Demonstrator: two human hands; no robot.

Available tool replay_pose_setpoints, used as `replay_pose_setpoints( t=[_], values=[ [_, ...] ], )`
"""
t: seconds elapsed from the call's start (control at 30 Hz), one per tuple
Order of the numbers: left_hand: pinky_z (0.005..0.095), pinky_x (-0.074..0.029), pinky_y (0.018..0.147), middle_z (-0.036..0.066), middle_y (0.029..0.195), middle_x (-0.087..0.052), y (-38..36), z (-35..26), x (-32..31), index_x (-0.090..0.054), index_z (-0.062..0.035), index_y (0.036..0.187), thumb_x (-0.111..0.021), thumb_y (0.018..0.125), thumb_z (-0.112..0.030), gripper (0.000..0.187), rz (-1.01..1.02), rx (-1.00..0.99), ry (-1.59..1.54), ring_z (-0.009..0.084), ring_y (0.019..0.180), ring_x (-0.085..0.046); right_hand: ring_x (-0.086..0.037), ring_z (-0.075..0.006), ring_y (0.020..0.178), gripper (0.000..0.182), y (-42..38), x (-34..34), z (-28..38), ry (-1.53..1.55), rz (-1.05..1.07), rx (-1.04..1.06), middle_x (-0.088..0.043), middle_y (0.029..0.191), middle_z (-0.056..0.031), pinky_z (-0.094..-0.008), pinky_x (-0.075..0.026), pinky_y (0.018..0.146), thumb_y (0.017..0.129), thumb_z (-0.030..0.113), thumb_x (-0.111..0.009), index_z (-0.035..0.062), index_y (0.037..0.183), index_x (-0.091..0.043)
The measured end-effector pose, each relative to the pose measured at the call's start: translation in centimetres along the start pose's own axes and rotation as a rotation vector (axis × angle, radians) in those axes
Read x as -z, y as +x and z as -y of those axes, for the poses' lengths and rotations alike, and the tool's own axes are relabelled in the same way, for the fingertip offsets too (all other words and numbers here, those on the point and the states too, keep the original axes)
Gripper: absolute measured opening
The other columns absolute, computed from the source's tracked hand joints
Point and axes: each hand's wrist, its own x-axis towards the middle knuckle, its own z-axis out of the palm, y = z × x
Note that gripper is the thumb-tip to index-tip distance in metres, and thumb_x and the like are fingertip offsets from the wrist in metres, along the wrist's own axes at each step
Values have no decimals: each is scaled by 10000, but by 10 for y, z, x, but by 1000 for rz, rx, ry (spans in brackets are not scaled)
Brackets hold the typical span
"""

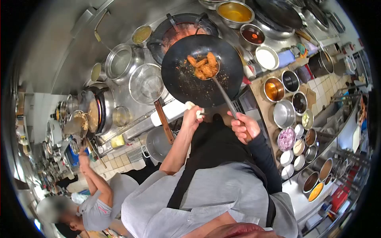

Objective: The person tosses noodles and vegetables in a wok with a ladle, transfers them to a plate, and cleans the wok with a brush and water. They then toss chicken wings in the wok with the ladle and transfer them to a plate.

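My left hand (pixel 193 117) is closed around the near edge or handle of a black wok (pixel 176 81), with a folded white cloth (pixel 189 106) in its grip. Below the wok's rim, my right hand (pixel 245 127) grips the long handle of a ladle (pixel 225 95). The ladle's bowl rests inside the wok, mostly hidden under browned fried pieces (pixel 206 70). Small crumbs dot the wok's surface around them. The wok is tilted in front of a glowing burner (pixel 182 31).
A wire strainer with a wooden handle (pixel 159 115) lies left of the wok. Steel pots (pixel 119 61) stand behind it. On the right, a counter carries several bowls, one with chopped purple onion (pixel 286 139). A co-worker (pixel 101 194) works at another wok on the left.
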Motion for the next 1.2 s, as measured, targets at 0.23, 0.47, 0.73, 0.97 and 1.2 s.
replay_pose_setpoints(
  t=[0.23,0.47,0.73,0.97,1.2],
  values=[
    [226,-329,383,129,803,-590,-88,18,23,-534,-1,944,-588,877,-50,98,105,-60,59,201,588,-582,-367,-48,514,310,-87,35,-95,-5,-4,198,-467,794,-14,-217,-322,375,1085,233,-506,50,1335,-523],
    [224,-335,378,163,807,-637,-179,68,57,-562,26,1009,-589,862,-36,161,219,6,253,189,563,-576,-365,-44,510,347,-165,51,-199,62,-39,432,-447,781,-4,-209,-321,363,1084,232,-503,66,1388,-506],
    [223,-339,375,169,811,-647,-210,102,96,-569,25,1007,-614,852,-47,177,438,286,414,186,568,-588,-351,-22,521,338,-231,50,-331,311,-132,610,-432,810,10,-193,-295,360,1084,243,-496,47,1359,-519],
    [216,-328,358,203,837,-631,-233,113,126,-522,20,975,-615,866,-55,161,553,465,650,180,550,-554,-355,-13,528,358,-235,21,-456,534,-244,817,-414,801,19,-187,-292,344,1081,238,-485,44,1381,-509],
    [221,-330,352,196,801,-638,-239,129,146,-547,60,981,-646,853,-91,222,667,593,822,174,537,-561,-340,-9,496,415,-257,-3,-565,679,-352,1033,-413,792,18,-165,-323,333,1083,253,-487,15,1423,-478]
  ],
)
